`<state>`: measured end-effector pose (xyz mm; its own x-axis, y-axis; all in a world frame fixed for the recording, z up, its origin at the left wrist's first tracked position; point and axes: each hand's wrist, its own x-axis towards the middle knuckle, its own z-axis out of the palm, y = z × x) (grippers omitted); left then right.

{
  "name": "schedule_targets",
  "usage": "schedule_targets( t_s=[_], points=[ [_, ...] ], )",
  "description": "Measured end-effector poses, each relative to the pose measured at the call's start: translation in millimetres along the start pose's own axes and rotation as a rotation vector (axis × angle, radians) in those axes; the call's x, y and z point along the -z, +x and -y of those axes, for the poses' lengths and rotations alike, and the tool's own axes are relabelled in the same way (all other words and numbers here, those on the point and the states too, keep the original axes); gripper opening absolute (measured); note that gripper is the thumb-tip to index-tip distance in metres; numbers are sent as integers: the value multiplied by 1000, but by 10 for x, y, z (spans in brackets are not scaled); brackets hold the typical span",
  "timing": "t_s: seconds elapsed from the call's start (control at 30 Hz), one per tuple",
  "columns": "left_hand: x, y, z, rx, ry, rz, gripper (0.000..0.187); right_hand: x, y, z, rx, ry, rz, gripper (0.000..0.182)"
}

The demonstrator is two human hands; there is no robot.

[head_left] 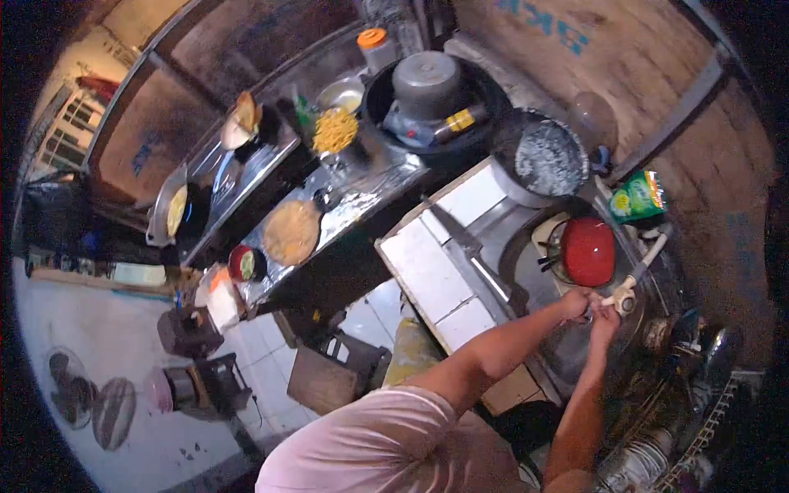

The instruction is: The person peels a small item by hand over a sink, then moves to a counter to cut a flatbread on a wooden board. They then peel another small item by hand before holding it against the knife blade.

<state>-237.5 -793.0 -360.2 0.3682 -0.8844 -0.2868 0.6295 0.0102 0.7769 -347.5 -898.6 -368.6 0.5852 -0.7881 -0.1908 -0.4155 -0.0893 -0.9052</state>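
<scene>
My left hand (578, 304) and my right hand (606, 318) are close together over the sink (567, 361), at the mouth of a cream tap (626, 297). Both hands have curled fingers. Whatever is between them, if anything, is too small to make out. Just beyond them in the basin sits a red bowl (588, 251), resting against other dishes and dark handles. A green and white pouch (638, 197) stands on the sink's far edge, near the tap pipe.
Beside the sink are a pot with whitish residue (546, 156) and a large black basin (378, 115) holding an upturned metal pot (426, 82). The foil-covered counter carries yellow fries (335, 130) and a round tan board (292, 233). A dish rack (699, 435) lies right.
</scene>
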Motion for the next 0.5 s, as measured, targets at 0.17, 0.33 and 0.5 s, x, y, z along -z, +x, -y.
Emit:
schedule_targets(
  t_s=[0.17,0.33,0.5],
  points=[
    [32,24,-88,-5,293,-75,23,-152,-119,230,18,235,38,26],
    [15,152,110,-252,396,-180,27,-185,-237,440,-17,344,29,27],
    [-12,-80,-170,-73,66,-43,23,-73,-188,367,-123,98,46,21]
  ],
)
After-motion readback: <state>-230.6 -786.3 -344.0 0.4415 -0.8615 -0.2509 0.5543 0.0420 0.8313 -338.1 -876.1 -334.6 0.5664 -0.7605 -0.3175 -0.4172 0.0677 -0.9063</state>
